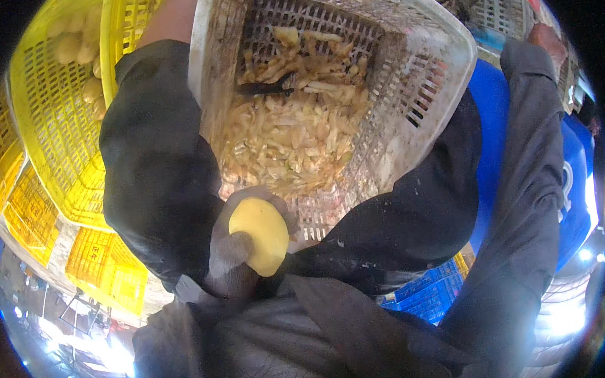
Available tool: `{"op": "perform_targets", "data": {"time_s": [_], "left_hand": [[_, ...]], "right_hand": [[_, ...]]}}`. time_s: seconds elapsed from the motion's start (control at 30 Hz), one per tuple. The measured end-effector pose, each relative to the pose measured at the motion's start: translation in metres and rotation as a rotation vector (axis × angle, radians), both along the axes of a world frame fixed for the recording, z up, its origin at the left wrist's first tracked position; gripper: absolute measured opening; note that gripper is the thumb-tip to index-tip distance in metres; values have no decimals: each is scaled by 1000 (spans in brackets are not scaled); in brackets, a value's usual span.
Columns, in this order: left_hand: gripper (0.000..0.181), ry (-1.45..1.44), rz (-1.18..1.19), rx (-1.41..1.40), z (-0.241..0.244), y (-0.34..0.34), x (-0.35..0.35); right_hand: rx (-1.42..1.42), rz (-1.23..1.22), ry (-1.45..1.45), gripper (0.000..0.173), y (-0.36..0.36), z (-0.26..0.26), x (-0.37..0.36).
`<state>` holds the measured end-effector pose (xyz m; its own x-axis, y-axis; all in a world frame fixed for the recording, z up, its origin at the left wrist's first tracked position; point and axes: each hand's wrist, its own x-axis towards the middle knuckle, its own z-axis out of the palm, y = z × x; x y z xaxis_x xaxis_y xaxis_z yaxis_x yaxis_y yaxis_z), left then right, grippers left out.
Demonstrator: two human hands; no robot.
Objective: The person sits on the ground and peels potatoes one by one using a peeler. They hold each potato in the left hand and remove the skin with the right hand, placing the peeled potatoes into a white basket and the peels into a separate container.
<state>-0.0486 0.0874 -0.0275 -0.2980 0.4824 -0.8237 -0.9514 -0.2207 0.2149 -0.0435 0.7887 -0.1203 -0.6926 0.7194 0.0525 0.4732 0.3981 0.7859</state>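
My left hand (229,258) grips a smooth yellow oval fruit or tuber (260,235), which looks peeled, with the thumb across its near side. Just beyond it, a dirty white plastic crate (404,91) sits between my legs. Pale peelings (290,139) are heaped inside the crate, and a dark narrow object (267,86), too unclear to name, lies among them. Far to the right stretches my right arm in a dark sleeve. At its end, my right hand (549,44) is small and blurred near the picture's rim, beside a grey slatted crate (499,8); its fingers are hard to make out.
To my left stands a yellow slatted crate (51,124) with several round yellowish items (68,47) in it. Other yellow crates (100,263) are behind it. Large blue surfaces (490,145) lie beside my right arm. Blue crates (428,295) show below my right leg.
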Motion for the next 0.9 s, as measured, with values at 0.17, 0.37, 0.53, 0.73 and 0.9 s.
{"op": "perform_targets", "data": {"time_s": [0.17, 0.37, 0.53, 0.73, 0.9], "left_hand": [[78, 31, 6, -3, 1, -9, 11], [68, 91, 57, 89, 4, -23, 16], [68, 86, 105, 291, 18, -29, 8], [77, -70, 223, 427, 17, -33, 10], [84, 45, 136, 526, 6, -42, 20]], "right_hand": [[-40, -270, 163, 23, -69, 31, -3], [-115, -96, 592, 28, -166, 56, 14], [-2250, 83, 1761, 34, -271, 85, 50], [-2578, -497, 2275, 33, -520, 156, 99], [-3002, -684, 1723, 26, -589, 120, 117]]}}
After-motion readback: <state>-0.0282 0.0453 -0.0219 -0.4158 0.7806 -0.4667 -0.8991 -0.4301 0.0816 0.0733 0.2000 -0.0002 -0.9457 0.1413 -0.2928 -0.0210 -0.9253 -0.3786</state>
